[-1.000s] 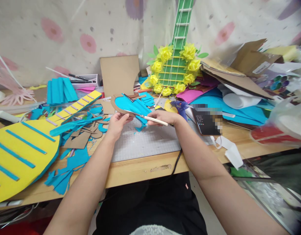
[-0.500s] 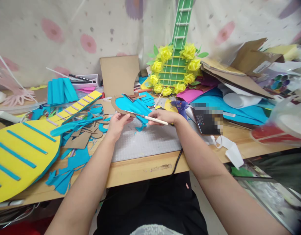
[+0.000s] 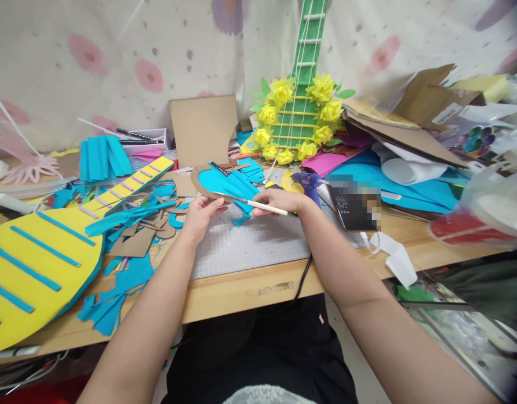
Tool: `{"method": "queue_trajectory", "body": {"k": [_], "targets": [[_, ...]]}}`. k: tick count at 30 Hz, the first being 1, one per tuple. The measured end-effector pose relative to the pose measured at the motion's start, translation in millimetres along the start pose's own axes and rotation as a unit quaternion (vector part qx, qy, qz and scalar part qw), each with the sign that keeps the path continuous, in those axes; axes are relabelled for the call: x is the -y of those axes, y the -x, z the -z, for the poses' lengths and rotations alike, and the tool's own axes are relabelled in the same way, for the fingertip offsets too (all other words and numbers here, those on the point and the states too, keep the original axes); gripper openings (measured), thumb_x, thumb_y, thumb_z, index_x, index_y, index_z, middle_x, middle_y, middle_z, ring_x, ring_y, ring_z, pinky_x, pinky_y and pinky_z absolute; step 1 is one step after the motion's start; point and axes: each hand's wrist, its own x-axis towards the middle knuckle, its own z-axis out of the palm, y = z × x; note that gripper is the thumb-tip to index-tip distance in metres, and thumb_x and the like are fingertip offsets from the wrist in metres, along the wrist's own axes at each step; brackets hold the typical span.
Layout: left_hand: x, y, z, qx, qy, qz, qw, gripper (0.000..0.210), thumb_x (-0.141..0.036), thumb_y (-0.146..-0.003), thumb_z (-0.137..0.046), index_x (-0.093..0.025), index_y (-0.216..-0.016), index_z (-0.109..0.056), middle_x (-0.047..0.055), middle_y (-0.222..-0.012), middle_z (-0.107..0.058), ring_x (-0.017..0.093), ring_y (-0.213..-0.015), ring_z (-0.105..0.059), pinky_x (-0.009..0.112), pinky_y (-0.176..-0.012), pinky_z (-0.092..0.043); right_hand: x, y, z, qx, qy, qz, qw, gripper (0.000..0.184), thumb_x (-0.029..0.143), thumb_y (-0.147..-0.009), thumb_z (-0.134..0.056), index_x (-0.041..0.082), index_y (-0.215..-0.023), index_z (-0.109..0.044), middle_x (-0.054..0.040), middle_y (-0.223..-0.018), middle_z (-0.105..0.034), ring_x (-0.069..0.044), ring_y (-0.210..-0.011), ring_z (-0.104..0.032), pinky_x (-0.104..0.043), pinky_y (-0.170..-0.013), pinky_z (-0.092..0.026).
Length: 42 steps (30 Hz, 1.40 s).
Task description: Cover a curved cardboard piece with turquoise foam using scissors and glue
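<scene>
Workbench view, clock face centred on the two hands. At the centre: left hand (image 3: 204, 216), thumb and fingertips pinched together on the near edge of a cardboard piece (image 3: 195, 180) faced with blue paper (image 3: 218, 180); right hand (image 3: 277, 201), fingers curled firmly round the white handle of a cutting tool (image 3: 269, 208), with thin metal at the cardboard's near edge. Exact type of tool not possible to tell. Location of the cardboard piece: between the hands, towards eleven o'clock, above the far part of a grey cutting mat (image 3: 241, 247) printed with fine grid lines. At three o'clock, a phone (image 3: 346, 210) with lit clock digits, too blurred to read, and part of the screen masked by pixel blocks. Between two and three, farther out, a cardboard box (image 3: 424, 98) bearing a white label (image 3: 447, 115) with dark print, illegible at this size. Just short of three, near the right wrist, a blue glue gun (image 3: 309, 188). At one, a green paper guitar (image 3: 305, 84) ringed with yellow flowers (image 3: 321, 88). Between eight and nine, a yellow paper guitar (image 3: 43, 261) with blue strips; at eight, blue scraps (image 3: 132, 275). At ten, a pen box (image 3: 159, 136).
</scene>
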Motion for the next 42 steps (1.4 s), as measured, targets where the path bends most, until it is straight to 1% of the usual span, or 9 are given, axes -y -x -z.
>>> {"method": "queue_trajectory", "body": {"k": [6, 13, 23, 35, 42], "targets": [[-0.2, 2.1, -2.9, 0.005, 0.011, 0.018, 1.000, 0.032, -0.032, -0.050, -0.081, -0.014, -0.073, -0.069, 0.007, -0.078, -0.072, 0.021, -0.078, -0.066, 0.038, -0.079, -0.052, -1.9, -2.2, -1.7, 0.005, -0.011, 0.004, 1.000, 0.043, 0.056, -0.072, -0.058, 0.015, -0.068, -0.047, 0.0071, -0.049, -0.041, -0.004, -0.042, -0.036, -0.019, -0.042, -0.024], [1.9, 0.9, -1.0, 0.008, 0.012, 0.027, 1.000, 0.031, -0.032, -0.051, -0.080, -0.014, -0.074, -0.070, 0.008, -0.081, -0.072, 0.023, -0.082, -0.066, 0.039, -0.081, -0.051, 0.5, 0.2, 0.3, 0.014, -0.013, -0.003, 1.000, 0.043, 0.057, -0.071, -0.058, 0.016, -0.065, -0.047, 0.0069, -0.047, -0.041, -0.004, -0.041, -0.036, -0.019, -0.042, -0.025], [3.8, 1.2, -0.9, 0.003, 0.014, 0.026, 1.000, 0.032, -0.033, -0.051, -0.080, -0.014, -0.074, -0.070, 0.008, -0.081, -0.072, 0.023, -0.083, -0.066, 0.039, -0.080, -0.051, 1.9, 0.5, 0.3, 0.007, -0.026, -0.022, 0.999, 0.042, 0.055, -0.069, -0.061, 0.016, -0.064, -0.047, 0.0074, -0.045, -0.042, -0.004, -0.039, -0.036, -0.019, -0.040, -0.026], [-0.7, 2.0, -3.8, -0.008, 0.035, 0.041, 0.999, 0.030, -0.030, -0.051, -0.080, -0.015, -0.074, -0.070, 0.008, -0.083, -0.072, 0.024, -0.085, -0.065, 0.038, -0.078, -0.051, -0.2, -1.3, -2.7, 0.004, -0.045, 0.001, 0.999, 0.041, 0.055, -0.070, -0.061, 0.015, -0.069, -0.049, 0.0076, -0.048, -0.041, -0.004, -0.041, -0.037, -0.019, -0.041, -0.026], [-0.6, 0.9, -2.1, 0.023, 0.047, 0.049, 0.997, 0.025, -0.027, -0.053, -0.079, -0.014, -0.072, -0.071, 0.007, -0.080, -0.071, 0.019, -0.079, -0.064, 0.034, -0.074, -0.052, -7.8, -4.7, -4.0, 0.035, -0.054, 0.024, 0.998, 0.046, 0.060, -0.070, -0.057, 0.015, -0.073, -0.048, 0.0066, -0.050, -0.043, -0.005, -0.043, -0.039, -0.019, -0.042, -0.028]]}}
